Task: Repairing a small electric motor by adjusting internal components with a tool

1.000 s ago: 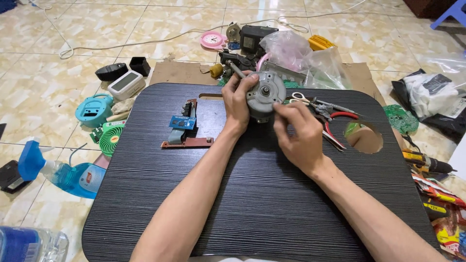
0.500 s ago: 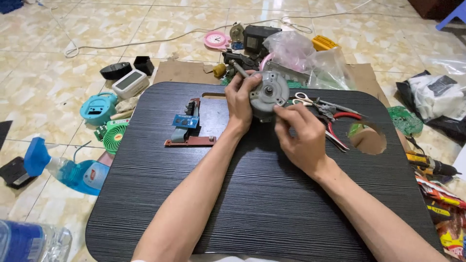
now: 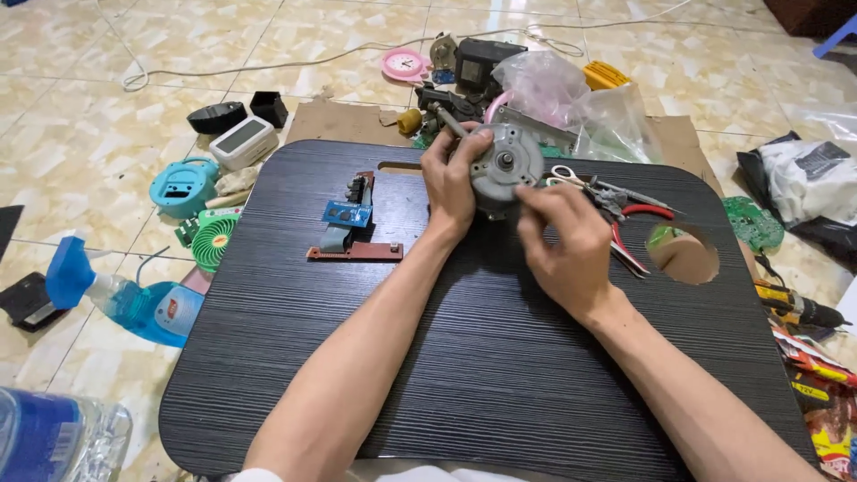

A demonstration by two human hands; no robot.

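Against the frame half a second back, little has changed: both hands sit in the same grip on the motor, and the objects around them lie where they were. Only the view has shifted slightly — the tabletop sits a touch differently in frame.

Both forearms run up from the near edge of the black table (image 3: 500, 375) and converge toward its far side. The right hand (image 3: 564, 239) is palm-down, wrist slightly bent, fingers curled, their tips pinching at the lower right edge of the round grey motor (image 3: 504, 170); what they pinch is too small to tell. The left hand (image 3: 453, 183) stands on its edge, thumb side up, fingers wrapped round the motor's left flank — a firm grasp, holding the motor upright with its flat face and centre shaft toward the camera, low over the table's far half.

Left of the left hand, well apart, lies a small circuit board assembly (image 3: 353, 228) with a blue module on a red-brown strip. Just right of the right hand lie scissors (image 3: 571, 176) and red-handled pliers (image 3: 629, 223); further right is a round cut-out (image 3: 683, 253) in the tabletop. Beyond the hands, past the table edge, sit clear plastic bags (image 3: 571, 103) and a pink clock (image 3: 406, 63) on the tiled floor.
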